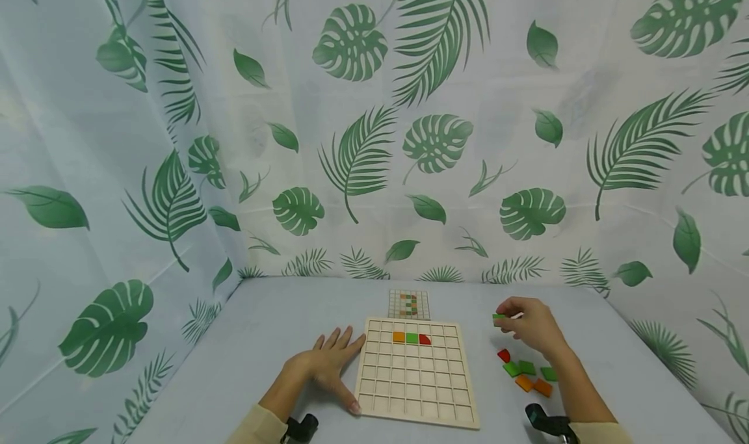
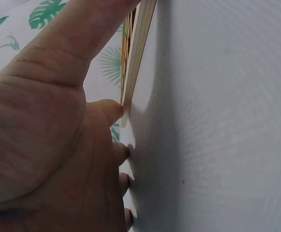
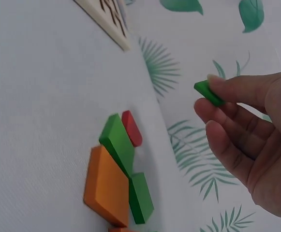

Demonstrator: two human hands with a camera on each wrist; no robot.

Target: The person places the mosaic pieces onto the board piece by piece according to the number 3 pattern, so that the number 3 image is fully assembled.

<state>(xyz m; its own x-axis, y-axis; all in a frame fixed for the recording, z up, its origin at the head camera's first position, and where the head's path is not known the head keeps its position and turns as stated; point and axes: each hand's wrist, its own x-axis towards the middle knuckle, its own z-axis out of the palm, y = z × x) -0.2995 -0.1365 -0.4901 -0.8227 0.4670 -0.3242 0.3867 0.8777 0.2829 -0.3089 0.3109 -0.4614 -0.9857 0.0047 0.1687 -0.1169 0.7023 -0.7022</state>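
Note:
A wooden grid board (image 1: 417, 392) lies in the middle of the table. In one of its upper rows sit an orange square tile (image 1: 398, 337), a green square tile (image 1: 412, 339) and a red rounded tile (image 1: 424, 340), side by side. My left hand (image 1: 330, 366) is spread flat at the board's left edge, thumb and index finger against it. To the right of the board my right hand (image 1: 534, 327) pinches a green tile (image 3: 208, 94) between thumb and fingers, raised above the table.
Below the right hand lie loose tiles: a red rounded tile (image 1: 504, 355), several green tiles (image 1: 526, 367) and orange tiles (image 1: 543, 387). Behind the board is a small pattern card (image 1: 409, 304) with a coloured figure on a grid. A leaf-printed curtain (image 1: 374, 171) hangs around the table.

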